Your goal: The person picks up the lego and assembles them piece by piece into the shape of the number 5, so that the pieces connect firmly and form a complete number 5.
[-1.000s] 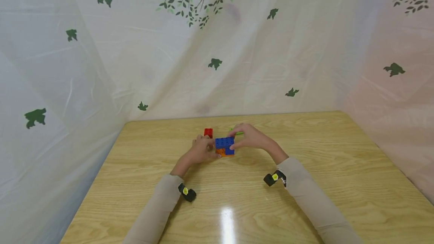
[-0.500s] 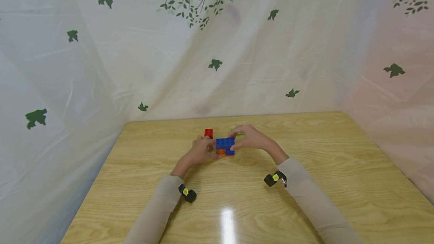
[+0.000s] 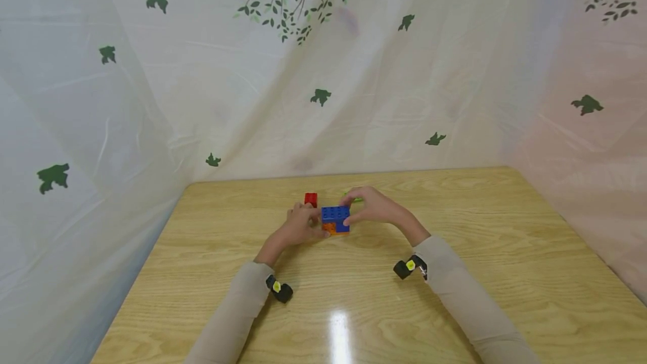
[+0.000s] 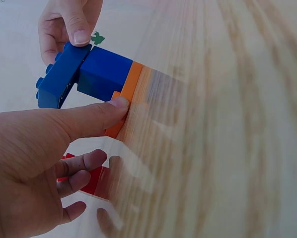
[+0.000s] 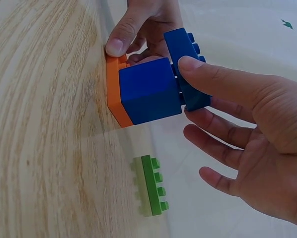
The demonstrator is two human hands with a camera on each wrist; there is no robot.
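Note:
On the table, a flat orange brick (image 5: 114,94) carries a square blue brick (image 5: 147,89) at one end. A longer blue brick (image 3: 336,213) with studs sits over it, slightly tilted, and the right wrist view shows a thin gap between the two. My right hand (image 3: 374,205) pinches this upper brick, thumb on the near side and fingers behind. My left hand (image 3: 300,223) steadies the orange brick, its thumb (image 4: 116,104) pressed on the edge near the tabletop; its index finger is mostly hidden.
Behind my left hand stands a red brick (image 3: 310,198). A thin green brick (image 5: 151,186) lies beyond my right hand, partly covered by it in the head view. A white printed curtain (image 3: 263,128) borders the far edge of the wooden table (image 3: 323,285).

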